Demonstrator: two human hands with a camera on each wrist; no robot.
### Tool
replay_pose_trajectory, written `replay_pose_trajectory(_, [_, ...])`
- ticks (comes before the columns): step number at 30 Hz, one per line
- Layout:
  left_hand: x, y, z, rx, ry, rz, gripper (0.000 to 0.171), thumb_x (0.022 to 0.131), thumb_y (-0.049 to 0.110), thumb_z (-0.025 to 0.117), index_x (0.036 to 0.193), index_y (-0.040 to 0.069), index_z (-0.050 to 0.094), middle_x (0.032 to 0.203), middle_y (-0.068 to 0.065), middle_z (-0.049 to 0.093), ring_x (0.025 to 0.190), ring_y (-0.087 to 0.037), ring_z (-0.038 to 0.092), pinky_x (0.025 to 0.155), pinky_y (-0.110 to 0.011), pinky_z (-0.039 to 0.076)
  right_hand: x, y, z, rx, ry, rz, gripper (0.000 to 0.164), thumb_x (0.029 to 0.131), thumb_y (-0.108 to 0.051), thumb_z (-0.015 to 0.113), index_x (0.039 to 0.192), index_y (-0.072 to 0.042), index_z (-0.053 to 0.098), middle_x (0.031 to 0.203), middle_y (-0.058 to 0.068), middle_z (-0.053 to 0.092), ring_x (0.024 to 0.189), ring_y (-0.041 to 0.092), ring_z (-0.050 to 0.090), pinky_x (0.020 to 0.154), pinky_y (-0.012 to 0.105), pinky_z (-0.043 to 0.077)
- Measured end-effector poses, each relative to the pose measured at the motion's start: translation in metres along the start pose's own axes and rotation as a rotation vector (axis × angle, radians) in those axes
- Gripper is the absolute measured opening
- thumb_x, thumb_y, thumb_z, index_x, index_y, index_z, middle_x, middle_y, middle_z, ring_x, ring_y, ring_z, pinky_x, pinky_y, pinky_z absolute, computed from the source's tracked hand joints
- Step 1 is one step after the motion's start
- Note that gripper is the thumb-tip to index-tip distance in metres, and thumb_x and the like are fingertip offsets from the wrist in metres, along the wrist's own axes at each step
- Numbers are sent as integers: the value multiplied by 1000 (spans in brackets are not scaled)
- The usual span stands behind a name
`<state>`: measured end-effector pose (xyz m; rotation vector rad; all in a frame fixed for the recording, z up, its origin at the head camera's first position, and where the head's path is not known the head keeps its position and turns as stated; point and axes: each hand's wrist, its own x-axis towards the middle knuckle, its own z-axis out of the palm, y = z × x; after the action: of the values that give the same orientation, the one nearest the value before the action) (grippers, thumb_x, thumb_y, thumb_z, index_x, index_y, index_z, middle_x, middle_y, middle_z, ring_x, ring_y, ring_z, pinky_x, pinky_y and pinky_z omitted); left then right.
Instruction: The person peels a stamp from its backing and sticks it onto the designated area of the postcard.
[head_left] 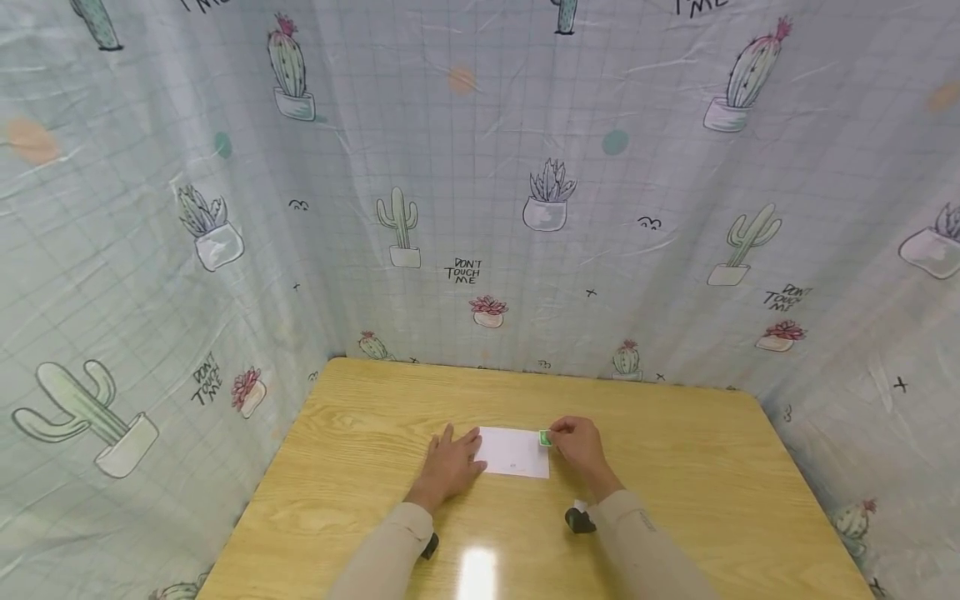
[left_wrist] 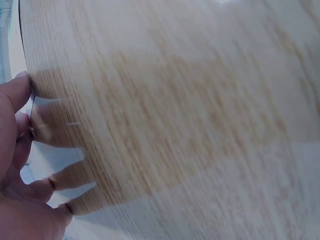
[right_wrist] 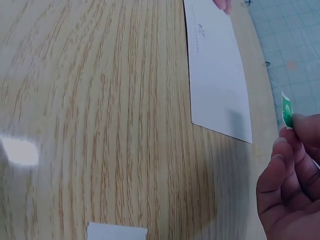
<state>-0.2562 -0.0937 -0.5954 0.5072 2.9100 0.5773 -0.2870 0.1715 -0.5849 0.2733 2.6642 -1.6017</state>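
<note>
A white envelope (head_left: 512,452) lies flat on the table, with a little dark writing near its lower edge. My left hand (head_left: 452,467) rests at its left end, fingers spread, the fingertips touching the paper and the wood. In the left wrist view that hand (left_wrist: 22,165) shows only partly, at the left edge. Between thumb and forefinger my right hand (head_left: 579,443) pinches a small green stamp (head_left: 545,438) with a white border. The right wrist view shows the stamp (right_wrist: 287,111) held up above the table, apart from the envelope (right_wrist: 220,85), near its right end.
A small piece of white paper (right_wrist: 117,232) lies on the wooden table (head_left: 360,467) near my right forearm. Black wrist-camera mounts (head_left: 579,521) hang under the sleeves. A cactus-print curtain (head_left: 480,250) stands behind the table and along both sides.
</note>
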Motion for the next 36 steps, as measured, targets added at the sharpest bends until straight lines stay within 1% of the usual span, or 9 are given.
replay_pose_trajectory(8, [1, 0, 2, 17, -6, -2, 55, 106, 40, 58, 152, 10, 55, 166, -3, 44, 156, -53, 27, 124, -72, 25, -1, -3, 4, -105, 23, -33, 6, 91, -4, 72, 89, 0, 76, 85, 11, 73, 76, 20, 60, 64, 26, 49])
replay_pose_trajectory(13, [3, -1, 2, 29, -4, 0, 55, 106, 41, 58, 152, 10, 55, 166, -3, 44, 155, -53, 28, 123, -72, 26, 1, -1, 5, -137, 41, -16, 8, 93, -6, 72, 89, -2, 78, 94, 13, 75, 86, 23, 62, 73, 31, 53])
replay_pose_trajectory(16, [3, 0, 1, 29, -9, -4, 55, 106, 41, 58, 152, 10, 55, 166, -2, 44, 156, -52, 28, 124, -72, 25, 3, 1, 6, -144, 48, 2, 8, 93, -7, 73, 89, -2, 78, 97, 13, 75, 89, 25, 62, 76, 34, 54])
replay_pose_trajectory(21, [3, 2, -1, 40, -18, -10, 55, 106, 41, 57, 152, 11, 54, 166, -2, 44, 156, -52, 27, 124, -71, 26, 5, 4, 7, -154, 53, -13, 8, 92, -7, 74, 88, -1, 78, 95, 14, 76, 87, 25, 64, 75, 35, 55])
replay_pose_trajectory(26, [-4, 2, -2, 41, -15, -14, 55, 105, 40, 59, 151, 9, 55, 166, -3, 45, 155, -53, 29, 123, -72, 26, 5, 7, 12, -177, 25, -40, 8, 92, -7, 74, 87, -1, 78, 94, 14, 76, 87, 26, 65, 80, 41, 58])
replay_pose_trajectory(29, [-4, 2, -1, 33, -3, -8, 54, 105, 39, 59, 150, 9, 56, 165, -4, 45, 154, -54, 29, 123, -72, 26, 6, 9, 14, -187, 26, -39, 9, 92, -7, 74, 86, -2, 78, 92, 12, 76, 85, 25, 65, 79, 40, 58])
replay_pose_trajectory(33, [0, 2, -1, 24, 6, -6, 54, 105, 39, 59, 150, 9, 56, 166, -3, 45, 155, -54, 28, 123, -73, 26, 10, 9, 15, -195, 41, -24, 10, 92, -8, 75, 85, -4, 79, 91, 11, 76, 83, 24, 64, 75, 36, 55])
replay_pose_trajectory(36, [1, 2, -2, 26, 4, -8, 54, 106, 39, 59, 151, 9, 56, 166, -3, 45, 155, -54, 28, 124, -72, 25, 13, 7, 16, -203, 43, -33, 9, 91, -9, 76, 84, -4, 79, 91, 12, 77, 83, 25, 65, 74, 37, 56])
